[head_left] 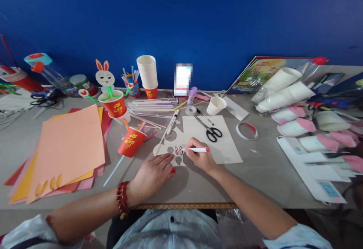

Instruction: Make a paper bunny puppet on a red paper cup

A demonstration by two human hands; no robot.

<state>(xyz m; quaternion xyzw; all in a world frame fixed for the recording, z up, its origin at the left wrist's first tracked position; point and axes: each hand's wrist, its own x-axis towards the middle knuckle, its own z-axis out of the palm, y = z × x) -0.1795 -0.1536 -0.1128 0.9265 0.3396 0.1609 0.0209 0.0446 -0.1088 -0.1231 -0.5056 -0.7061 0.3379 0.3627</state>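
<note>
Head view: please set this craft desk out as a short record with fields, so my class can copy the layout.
Right hand: holds a white-and-red marker, tip by two drawn ovals
Left hand: palm down beside the ovals; whether it grips the small red item is unclear
Scissors: black-handled, lying on white paper
Rabbit figure: orange-eared, above a red cup
Coloured paper: stacked at left, peach sheet on top
</note>
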